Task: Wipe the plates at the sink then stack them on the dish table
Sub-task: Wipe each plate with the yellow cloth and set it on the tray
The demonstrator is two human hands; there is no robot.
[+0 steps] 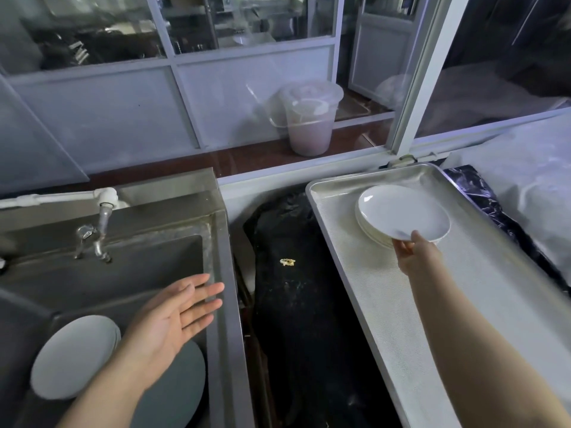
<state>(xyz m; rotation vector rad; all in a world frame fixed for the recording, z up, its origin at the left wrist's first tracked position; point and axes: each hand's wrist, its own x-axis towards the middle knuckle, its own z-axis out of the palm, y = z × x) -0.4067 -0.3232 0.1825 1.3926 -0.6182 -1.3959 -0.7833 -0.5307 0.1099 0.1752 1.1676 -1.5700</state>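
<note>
Your right hand [411,251] is out over the metal tray [463,304], pinching the near rim of a white plate [403,211] between thumb and fingers, and that plate sits right over the stack of white plates [366,230] at the tray's far end; whether it is resting on the stack or just above it, I cannot tell. The tray has a pale mesh liner [411,335] under the stack. Your left hand [173,310] is palm up over the steel sink [225,273], fingers straight and spread a little, holding nothing. Down in the basin below it lies a white plate in the sink [68,356], tilted, and beside it, partly under your forearm, a grey round plate [182,387]. The tap [100,233] hangs at the back of the sink on a white pipe [61,197]. Between sink and tray there is a black plastic sheet [309,304] with a small yellowish scrap [287,262] on it. Beyond the glass partition stands a lidded plastic bucket [309,118].
</note>
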